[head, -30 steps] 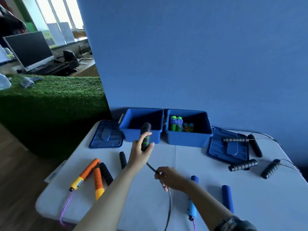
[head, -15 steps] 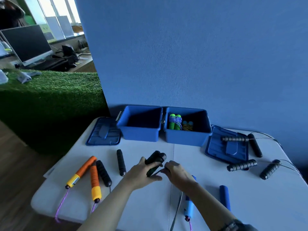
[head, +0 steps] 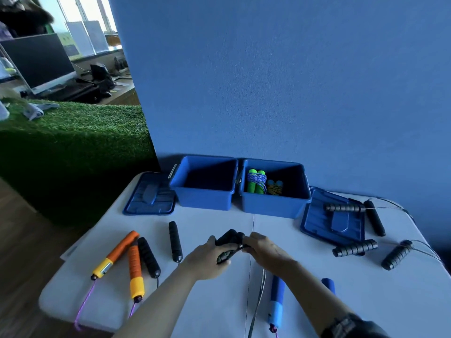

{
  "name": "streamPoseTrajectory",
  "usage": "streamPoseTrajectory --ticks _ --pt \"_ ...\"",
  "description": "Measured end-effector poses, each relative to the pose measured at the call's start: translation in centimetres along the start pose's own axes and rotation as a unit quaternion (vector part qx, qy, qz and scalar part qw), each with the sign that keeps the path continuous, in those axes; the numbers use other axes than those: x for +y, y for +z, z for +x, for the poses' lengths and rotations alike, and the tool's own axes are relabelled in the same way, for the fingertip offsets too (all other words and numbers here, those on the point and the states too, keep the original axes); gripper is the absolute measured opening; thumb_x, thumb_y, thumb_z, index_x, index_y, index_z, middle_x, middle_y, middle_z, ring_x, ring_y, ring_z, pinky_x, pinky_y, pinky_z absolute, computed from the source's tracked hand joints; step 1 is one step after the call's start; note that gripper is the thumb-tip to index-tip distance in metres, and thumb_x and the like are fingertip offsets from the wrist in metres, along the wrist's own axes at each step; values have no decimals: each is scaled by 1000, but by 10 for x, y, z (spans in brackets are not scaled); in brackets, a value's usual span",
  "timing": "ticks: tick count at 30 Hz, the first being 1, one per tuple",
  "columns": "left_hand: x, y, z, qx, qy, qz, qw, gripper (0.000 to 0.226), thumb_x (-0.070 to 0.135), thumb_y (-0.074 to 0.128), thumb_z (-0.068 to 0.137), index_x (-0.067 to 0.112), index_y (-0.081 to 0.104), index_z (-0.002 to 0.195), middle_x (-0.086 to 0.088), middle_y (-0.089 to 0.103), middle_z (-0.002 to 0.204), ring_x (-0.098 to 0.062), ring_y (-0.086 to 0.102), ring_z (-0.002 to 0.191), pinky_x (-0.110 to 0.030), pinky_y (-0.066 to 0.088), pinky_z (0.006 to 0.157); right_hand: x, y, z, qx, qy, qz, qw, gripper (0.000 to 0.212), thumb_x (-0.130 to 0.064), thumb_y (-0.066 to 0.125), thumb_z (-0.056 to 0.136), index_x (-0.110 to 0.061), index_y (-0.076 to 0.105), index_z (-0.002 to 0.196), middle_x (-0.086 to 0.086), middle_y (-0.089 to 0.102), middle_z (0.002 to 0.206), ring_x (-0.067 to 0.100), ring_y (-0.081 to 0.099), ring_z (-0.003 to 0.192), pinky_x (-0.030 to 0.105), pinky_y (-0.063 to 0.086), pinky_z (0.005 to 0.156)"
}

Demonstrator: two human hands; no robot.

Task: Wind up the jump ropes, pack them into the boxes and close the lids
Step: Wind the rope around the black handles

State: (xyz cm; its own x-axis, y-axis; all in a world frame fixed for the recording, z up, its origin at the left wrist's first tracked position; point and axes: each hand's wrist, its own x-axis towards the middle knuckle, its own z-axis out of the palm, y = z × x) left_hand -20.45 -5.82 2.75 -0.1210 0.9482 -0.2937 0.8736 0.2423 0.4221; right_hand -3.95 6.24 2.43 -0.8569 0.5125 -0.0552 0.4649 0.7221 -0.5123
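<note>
Gripping the black handles [head: 228, 245] over the desk [head: 212, 311], left hand [head: 207, 261] and right hand [head: 264, 250] pinch the cord. Two bundles sit in the right box [head: 275, 206]; left box [head: 203, 198] empty, lids [head: 148, 198] off, four ropes waiting.

1. An office-like indoor room: at far left a dark monitor [head: 39, 61] stands on a desk [head: 117, 93] beside bright windows [head: 80, 11].
2. A blue partition wall [head: 280, 81] backs a white folding table [head: 219, 313].
3. Artificial green turf [head: 73, 142] covers a raised block at left, above a wooden floor [head: 19, 240].
</note>
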Motion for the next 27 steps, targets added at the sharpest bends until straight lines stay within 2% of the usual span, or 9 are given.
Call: streamPoseTrajectory --ticks 3,7,13,18,20,23,25,27 --pt "1 -2 0 -1 -4 4 1000 47 39 46 94 60 32 135 -3 39 109 -30 59 95 -31 47 80 2 10 2 0 13 -11 1000 23 -20 46 98 -5 59 107 18 54 99 31 55 88 30 37 72" --pt "-1 1 -6 -15 3 32 999 47 34 46 93 60 36 130 -3 40 110 -29 59 95 -27 35 70 5 37 -5 -22 40 2 999 25 -21 43 99 -4 61 105 17 55 102 32 56 92 31 38 74" --pt "-10 16 -6 -29 -9 -15 999 49 36 49 90 63 35 129 -2 40 108 -28 61 89 -28 46 76 4 57 -11 -20 69 41 997 23 -18 42 98 -1 55 92 11 51 89 29 55 87 27 35 73" --pt "-17 9 4 -12 -9 -26 1000 49 37 54 89 59 38 130 0 39 109 -24 61 91 -20 40 72 1 56 -3 -8 76 37 996 25 -18 40 98 -3 59 104 14 55 100 27 57 90 24 37 75" --pt "-21 2 8 -8 2 -24 1000 48 36 56 88 60 39 126 2 37 108 -23 61 87 -20 39 67 -2 57 2 -6 91 43 995 25 -18 41 98 -4 61 103 13 55 99 26 57 88 26 40 76" --pt "-32 -7 17 3 29 -14 999 52 33 60 85 62 38 122 2 35 107 -24 61 81 -26 48 70 -9 58 10 5 137 72 988 22 -19 44 92 -6 61 88 9 56 86 22 56 79 28 42 71" --pt "-39 -13 22 10 38 -27 999 54 37 65 82 64 39 120 3 35 108 -23 60 81 -29 51 76 -18 58 15 3 184 121 975 23 -23 49 90 -7 60 78 -1 53 69 12 50 62 23 39 60" --pt "-48 -21 28 28 35 -66 997 58 46 73 77 66 40 119 4 35 108 -19 58 85 -27 49 79 -29 57 23 -15 226 205 952 22 -28 53 91 -16 62 74 -7 49 55 3 44 47 17 36 50"
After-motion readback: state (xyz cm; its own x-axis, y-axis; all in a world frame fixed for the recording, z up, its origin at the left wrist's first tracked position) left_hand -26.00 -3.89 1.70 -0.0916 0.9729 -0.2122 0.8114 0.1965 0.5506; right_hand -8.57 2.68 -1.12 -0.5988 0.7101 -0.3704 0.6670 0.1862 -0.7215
